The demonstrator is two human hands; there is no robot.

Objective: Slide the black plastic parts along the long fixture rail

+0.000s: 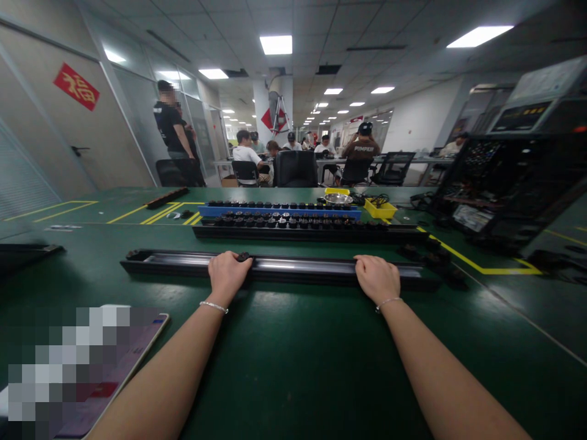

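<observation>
A long black channel-shaped rail [302,266] with a shiny inner strip lies crosswise on the green table in front of me. My left hand [228,276] is closed over its near wall, left of the middle. By that thumb sits a small black round part [244,256]; whether the thumb presses on it I cannot tell. Farther right, my right hand [378,280] grips the same rail, fingers curled over the edge and their tips partly hidden. Another small dark part [132,253] rests at the rail's left end.
Behind lie a black rail [298,233] and a blue rail [211,211] lined with small black parts. A yellow tray [380,209] and metal dish [338,198] stand beyond. An opened computer case [509,183] is at right, a phone [114,366] at near left. People sit in the background.
</observation>
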